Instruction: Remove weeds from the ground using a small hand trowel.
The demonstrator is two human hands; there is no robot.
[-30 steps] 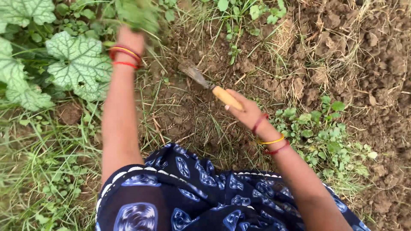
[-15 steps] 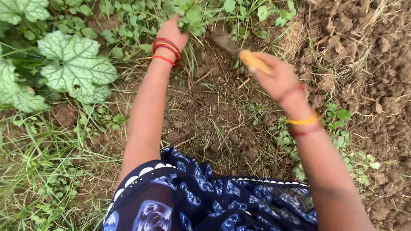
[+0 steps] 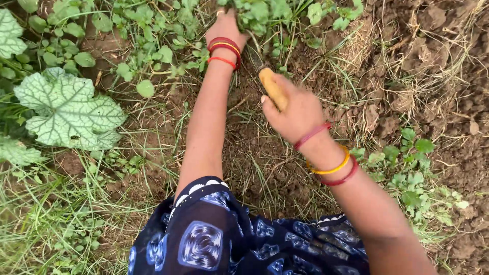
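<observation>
Your right hand (image 3: pixel 295 109) is closed around the pale wooden handle (image 3: pixel 272 87) of a hand tool, thumb along its side; the handle points up and away from you, and its working end is hidden among stems and soil, so you cannot see the blade. Your left hand (image 3: pixel 226 28) reaches further out, to the top edge of the view, buried in a clump of small-leaved weeds (image 3: pixel 262 11). Its fingers are hidden by the leaves, so whether they grip the clump cannot be told. Red and yellow bangles (image 3: pixel 224 50) sit on your left wrist, and similar ones on the right. The tool lies just right of your left forearm, over bare brown soil (image 3: pixel 254 147). A large pale-veined leaf (image 3: pixel 69 109) lies well apart to the left.
</observation>
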